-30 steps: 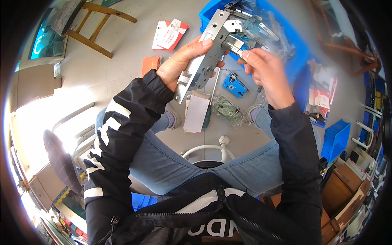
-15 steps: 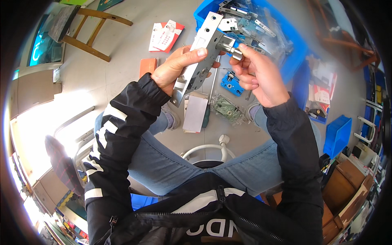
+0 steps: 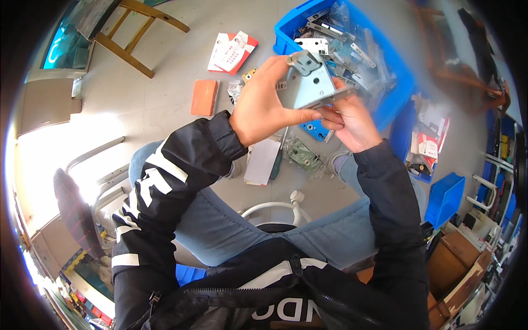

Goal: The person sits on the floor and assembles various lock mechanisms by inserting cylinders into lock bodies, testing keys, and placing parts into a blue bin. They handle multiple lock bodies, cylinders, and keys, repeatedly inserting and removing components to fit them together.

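A silver metal mortise lock body [image 3: 309, 91] is held up in front of me in both hands, its flat side turned upward. My left hand [image 3: 258, 107] wraps its left side, with the thumb along the near edge. On the other side, my right hand [image 3: 355, 124] pinches the lock's right end near the faceplate; its fingertips are partly hidden behind the metal. Below the hands, a blue lock case [image 3: 315, 130] lies on the floor, partly covered. Nearer to me are a lock in a clear bag [image 3: 303, 154] and a pale flat box [image 3: 262, 161].
A large blue bin [image 3: 283, 39] full of lock parts and plastic bags stands beyond my hands to the right. Red-and-white leaflets [image 3: 233, 53] and an orange box [image 3: 204, 98] lie left. A wooden stool [image 3: 125, 50] is at far left, a small blue tray [image 3: 444, 201] at right.
The lock has been turned from its long narrow faceplate to its flat side. My left hand has shifted right and round it; my right hand has moved slightly down, from the protruding bolt to the lock's end.
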